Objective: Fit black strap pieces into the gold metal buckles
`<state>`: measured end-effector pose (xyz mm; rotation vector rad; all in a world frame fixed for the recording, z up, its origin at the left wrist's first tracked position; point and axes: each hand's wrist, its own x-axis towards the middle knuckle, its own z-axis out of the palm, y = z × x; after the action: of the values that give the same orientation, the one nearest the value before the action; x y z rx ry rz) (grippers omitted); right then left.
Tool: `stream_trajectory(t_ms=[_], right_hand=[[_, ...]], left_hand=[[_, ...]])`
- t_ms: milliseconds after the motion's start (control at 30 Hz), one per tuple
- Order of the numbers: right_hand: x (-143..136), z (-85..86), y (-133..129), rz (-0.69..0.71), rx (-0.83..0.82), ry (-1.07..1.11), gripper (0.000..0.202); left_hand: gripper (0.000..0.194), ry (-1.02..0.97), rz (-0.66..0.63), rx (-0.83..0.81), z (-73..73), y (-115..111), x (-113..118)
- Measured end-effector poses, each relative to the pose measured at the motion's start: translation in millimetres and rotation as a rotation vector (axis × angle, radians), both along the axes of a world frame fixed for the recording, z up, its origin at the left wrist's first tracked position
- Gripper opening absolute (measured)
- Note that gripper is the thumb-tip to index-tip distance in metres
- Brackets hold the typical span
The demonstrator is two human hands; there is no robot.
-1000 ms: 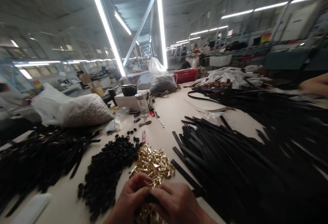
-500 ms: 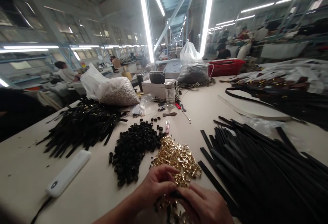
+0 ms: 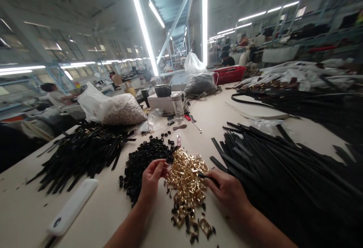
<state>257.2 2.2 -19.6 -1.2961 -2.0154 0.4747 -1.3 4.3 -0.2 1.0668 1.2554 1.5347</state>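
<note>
My right hand (image 3: 228, 187) grips a black strap (image 3: 202, 175), whose tip sticks out past the fingers over a heap of gold buckles (image 3: 188, 178). My left hand (image 3: 153, 176) is at the right side of a pile of small black loops (image 3: 141, 157), thumb and fingers pinched together. Whatever may be between those fingertips is too small to make out. Some loose buckles and black scraps lie below the main heap, between my forearms.
Long black straps (image 3: 261, 165) spread across the right side, finished-looking ones (image 3: 82, 153) across the left. A white handheld device (image 3: 73, 206) lies at front left. Pink thread snips (image 3: 178, 140), a glass bottle (image 3: 177, 106) and filled plastic bags (image 3: 121, 108) are farther back.
My hands were together over the near buckles. They have parted: the left moved up and left toward the loops, the right moved up with the strap. The view has swung right.
</note>
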Motion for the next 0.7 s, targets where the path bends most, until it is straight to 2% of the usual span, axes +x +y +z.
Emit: stream_trajectory(t_ms=[100, 167, 333, 467, 600, 700], right_hand=[[2, -1.5, 8, -0.046, -0.068, 0.041, 0.022], [2, 0.4, 9, -0.046, -0.099, 0.077, 0.022], [3, 2.4, 10, -0.032, -0.128, 0.130, 0.022], [3, -0.8, 11, -0.050, -0.136, 0.125, 0.020], [2, 1.4, 10, -0.057, -0.138, 0.114, 0.019], [2, 5.1, 9, -0.062, -0.156, 0.108, 0.016]], left_hand=[[0.030, 0.217, 0.077, 0.106, 0.6, 6, -13], [0.029, 0.389, 0.084, 0.167, 1.6, 11, -19], [0.031, 0.840, -0.023, 0.254, 6.7, 31, -22], [0.034, 1.196, -0.131, 0.265, 8.9, 61, -16], [0.032, 1.326, -0.236, 0.308, 5.1, 90, -8], [0.027, 1.385, -0.302, 0.336, -0.7, 102, -4]])
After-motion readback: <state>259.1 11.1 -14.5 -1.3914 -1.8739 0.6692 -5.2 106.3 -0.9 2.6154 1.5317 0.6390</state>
